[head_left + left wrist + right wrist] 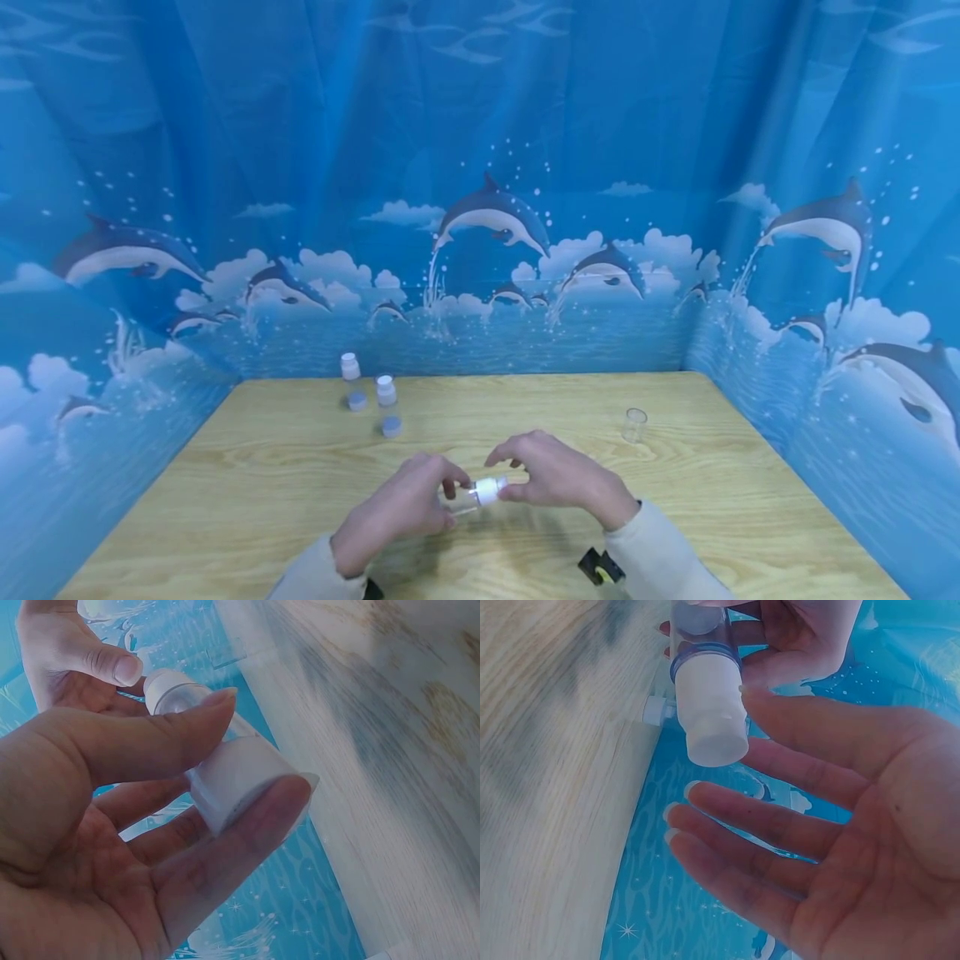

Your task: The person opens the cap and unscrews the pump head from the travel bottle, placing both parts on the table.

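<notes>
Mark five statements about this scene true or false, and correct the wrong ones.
1. The left hand holds a white-topped bottle. True.
2. The right hand is balled into a fist. False: the right hand has several fingers extended.
3. Two other bottles stand toward the table's back. True.
4. The curtain shows only flowers. False: the curtain shows dolphins.
5. A clear cylinder sits right of those two bottles. True.

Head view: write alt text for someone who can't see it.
A person's left hand holds a clear, white-topped bottle over a wood-grain table, the right hand at its white end. Two similar bottles stand farther back on the left and a clear, cup-shaped piece on the right; a blue dolphin-print curtain hangs behind.
</notes>
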### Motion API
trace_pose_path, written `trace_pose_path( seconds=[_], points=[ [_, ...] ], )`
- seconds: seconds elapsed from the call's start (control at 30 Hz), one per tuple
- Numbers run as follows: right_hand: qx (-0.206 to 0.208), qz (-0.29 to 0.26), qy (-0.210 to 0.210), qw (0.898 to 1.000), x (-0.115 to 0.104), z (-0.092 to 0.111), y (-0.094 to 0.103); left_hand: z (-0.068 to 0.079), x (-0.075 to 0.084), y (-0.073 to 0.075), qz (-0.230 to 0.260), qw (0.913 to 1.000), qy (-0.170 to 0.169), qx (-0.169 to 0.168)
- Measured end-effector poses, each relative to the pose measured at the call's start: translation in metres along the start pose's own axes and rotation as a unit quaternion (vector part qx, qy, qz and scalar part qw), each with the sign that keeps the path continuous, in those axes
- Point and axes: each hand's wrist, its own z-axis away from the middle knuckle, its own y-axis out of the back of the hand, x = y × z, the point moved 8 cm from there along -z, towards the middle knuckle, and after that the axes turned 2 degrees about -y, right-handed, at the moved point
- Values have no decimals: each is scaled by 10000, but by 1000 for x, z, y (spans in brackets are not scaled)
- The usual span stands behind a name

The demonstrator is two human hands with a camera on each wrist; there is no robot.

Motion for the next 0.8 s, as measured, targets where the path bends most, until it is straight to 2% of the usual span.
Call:
trace_pose_path(
  seconds=[0.27, 0.47, 0.8],
  points=[
    [-44, -48, 21, 10000, -2, -2, -5, 0, 0, 0, -25, 10000, -18, -15],
    [-66, -117, 185, 9997, -4, -5, -10, 0, 0, 0, 35, 10000, 76, -32],
    [-97, -383, 251, 9989, -2, -9, -17, 1, 2, 0, 99, 9999, -58, 28]
  ],
)
